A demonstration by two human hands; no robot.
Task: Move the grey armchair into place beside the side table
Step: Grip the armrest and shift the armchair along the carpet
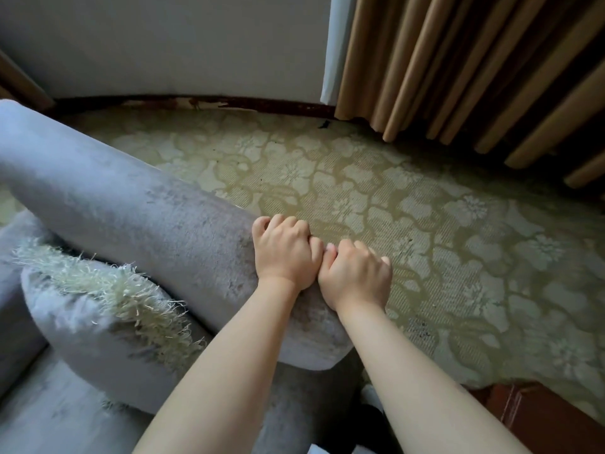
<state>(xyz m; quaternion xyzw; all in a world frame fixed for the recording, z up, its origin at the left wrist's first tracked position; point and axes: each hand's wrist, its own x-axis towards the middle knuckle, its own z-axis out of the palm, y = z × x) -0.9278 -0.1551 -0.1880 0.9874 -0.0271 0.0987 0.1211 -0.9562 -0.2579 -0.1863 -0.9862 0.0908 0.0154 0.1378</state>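
The left hand [284,253] and right hand [355,273] are gripping the arm of the grey armchair [131,204] side by side, fingers [278,221] curling over its edge. The armchair is standing on the flowered carpet [442,208] near the wall [163,44].

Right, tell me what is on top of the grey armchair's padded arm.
The left hand and right hand rest side by side on the grey velvety armchair arm, fingers curled over its outer edge. The fabric under them is covered, and the arm's outer side is out of sight.
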